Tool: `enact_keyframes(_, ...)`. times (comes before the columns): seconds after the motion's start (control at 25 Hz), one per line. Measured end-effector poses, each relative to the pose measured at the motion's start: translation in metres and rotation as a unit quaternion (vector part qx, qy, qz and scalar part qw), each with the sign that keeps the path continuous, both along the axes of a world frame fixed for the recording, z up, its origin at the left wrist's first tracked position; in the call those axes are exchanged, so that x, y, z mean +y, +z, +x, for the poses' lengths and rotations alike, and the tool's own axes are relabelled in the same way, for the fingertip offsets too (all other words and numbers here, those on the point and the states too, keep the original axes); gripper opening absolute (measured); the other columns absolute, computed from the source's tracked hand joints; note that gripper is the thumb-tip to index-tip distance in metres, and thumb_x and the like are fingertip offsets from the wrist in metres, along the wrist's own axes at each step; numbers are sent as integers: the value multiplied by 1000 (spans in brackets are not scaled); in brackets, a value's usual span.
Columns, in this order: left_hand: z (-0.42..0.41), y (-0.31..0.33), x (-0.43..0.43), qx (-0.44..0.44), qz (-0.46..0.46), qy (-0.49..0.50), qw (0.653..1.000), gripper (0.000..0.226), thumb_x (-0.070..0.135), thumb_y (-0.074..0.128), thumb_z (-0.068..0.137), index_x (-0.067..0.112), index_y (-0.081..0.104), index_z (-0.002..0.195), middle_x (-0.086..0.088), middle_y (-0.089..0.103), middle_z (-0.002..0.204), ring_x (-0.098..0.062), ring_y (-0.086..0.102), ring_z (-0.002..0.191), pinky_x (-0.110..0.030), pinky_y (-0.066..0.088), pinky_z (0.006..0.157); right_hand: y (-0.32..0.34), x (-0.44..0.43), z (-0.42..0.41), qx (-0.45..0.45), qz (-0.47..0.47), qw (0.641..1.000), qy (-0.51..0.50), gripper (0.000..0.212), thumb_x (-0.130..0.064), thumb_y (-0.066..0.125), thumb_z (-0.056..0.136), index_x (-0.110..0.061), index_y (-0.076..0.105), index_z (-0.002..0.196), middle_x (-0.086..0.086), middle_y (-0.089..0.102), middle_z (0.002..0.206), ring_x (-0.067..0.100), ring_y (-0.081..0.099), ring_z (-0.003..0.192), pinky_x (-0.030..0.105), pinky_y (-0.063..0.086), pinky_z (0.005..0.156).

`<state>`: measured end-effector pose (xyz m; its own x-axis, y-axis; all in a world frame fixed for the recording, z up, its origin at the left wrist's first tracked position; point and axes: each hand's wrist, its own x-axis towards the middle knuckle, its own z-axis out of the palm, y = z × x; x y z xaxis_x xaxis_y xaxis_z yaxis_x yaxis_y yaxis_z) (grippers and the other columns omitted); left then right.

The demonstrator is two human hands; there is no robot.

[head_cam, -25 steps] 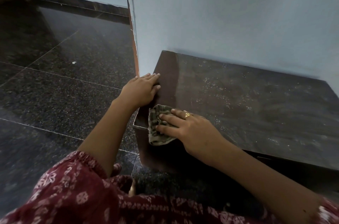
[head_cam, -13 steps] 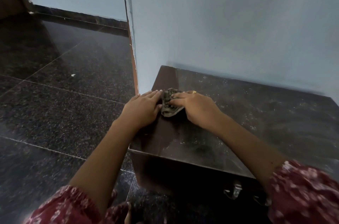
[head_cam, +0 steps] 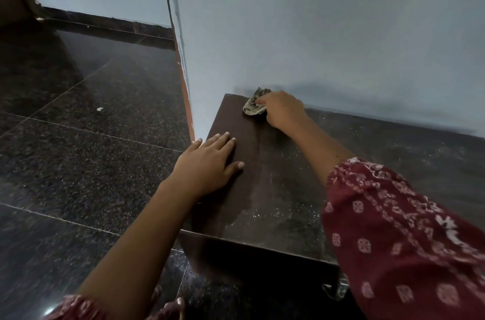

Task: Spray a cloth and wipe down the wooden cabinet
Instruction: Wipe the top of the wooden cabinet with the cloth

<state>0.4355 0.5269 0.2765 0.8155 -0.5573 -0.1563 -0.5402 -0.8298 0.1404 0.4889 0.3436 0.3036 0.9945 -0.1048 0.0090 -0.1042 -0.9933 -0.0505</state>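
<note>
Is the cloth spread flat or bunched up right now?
Bunched up. The cloth shows crumpled folds under the right hand, at the cabinet top's back corner.

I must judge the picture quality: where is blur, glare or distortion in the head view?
Head view: dim, soft light; sleeve blurred; wall corner bent by the wide lens; small glare on the floor; right hand and cloth slightly soft.

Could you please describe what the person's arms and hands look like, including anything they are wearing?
Both forearms are bare. The right sleeve is loose dark red fabric with a white printed pattern, gathered above the forearm. A matching left cuff shows at the bottom edge. No ring is visible on the left hand or right hand.
</note>
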Motion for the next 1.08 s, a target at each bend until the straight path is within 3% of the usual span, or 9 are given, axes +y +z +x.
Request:
enact_keyframes(0.08, 0, 3, 2, 23, 3, -8, 1000, 74, 59, 28, 91, 22, 1, 150, 3, -3, 161, -12, -2, 148, -37, 1, 120, 2, 6, -17, 3, -1, 1000, 1, 52, 2, 44, 90, -27, 49, 133, 13, 50, 138, 35, 48, 124, 45, 43, 98)
enact_keyframes(0.2, -5, 7, 10, 92, 27, -32, 995, 107, 73, 45, 73, 22, -11, 148, 4, -16, 159, -8, -15, 145, -37, -10, 119, 1, 18, -56, 10, -5, 1000, 15, 49, -1, 45, 89, -27, 51, 131, 7, 52, 137, 32, 47, 125, 46, 44, 97)
enact_keyframes(0.32, -15, 10, 15, 144, 47, -41, 988, 132, 72, 63, 59, 20, -21, 146, 3, -27, 156, -9, -24, 142, -40, -16, 117, 2, 33, -103, 4, 6, 999, 35, 42, -7, 44, 92, -23, 53, 129, 3, 54, 136, 29, 48, 124, 42, 43, 98)
enact_keyframes(0.64, -44, 12, 23, 142, 99, -67, 983, 147, 65, 75, 50, 15, -27, 143, 0, -33, 153, -11, -31, 139, -39, -18, 114, 0, 58, -196, 29, 30, 992, 119, 46, -14, 34, 95, -24, 40, 140, 1, 32, 153, 23, 25, 141, 37, 23, 114)
enact_keyframes(0.72, -48, 11, 24, 134, 103, -69, 983, 148, 66, 75, 50, 15, -27, 143, -2, -34, 153, -12, -32, 139, -39, -18, 114, -3, 59, -211, 16, 35, 989, 141, 50, -17, 24, 91, -24, 49, 134, 3, 42, 148, 25, 36, 137, 38, 33, 109)
enact_keyframes(0.8, -50, 11, 23, 132, 102, -69, 984, 148, 66, 75, 49, 15, -28, 143, -3, -34, 152, -13, -32, 139, -39, -18, 114, -8, 59, -219, -17, 25, 987, 158, 57, -19, 23, 77, -26, 70, 108, 3, 69, 119, 28, 64, 110, 38, 55, 85)
enact_keyframes(0.88, -50, 11, 21, 133, 102, -68, 983, 148, 66, 75, 50, 14, -28, 142, -4, -35, 152, -14, -33, 139, -39, -19, 114, -12, 51, -224, -32, -6, 987, 160, 53, -19, 28, 70, -29, 76, 91, -2, 76, 99, 24, 73, 90, 35, 59, 69)
enact_keyframes(1.08, -49, 11, 16, 141, 107, -71, 982, 148, 67, 73, 51, 12, -29, 142, -5, -37, 151, -15, -34, 138, -38, -20, 113, -16, 34, -229, -34, -53, 975, 211, 49, -17, 32, 73, -28, 75, 93, -1, 76, 102, 26, 72, 93, 39, 58, 75)
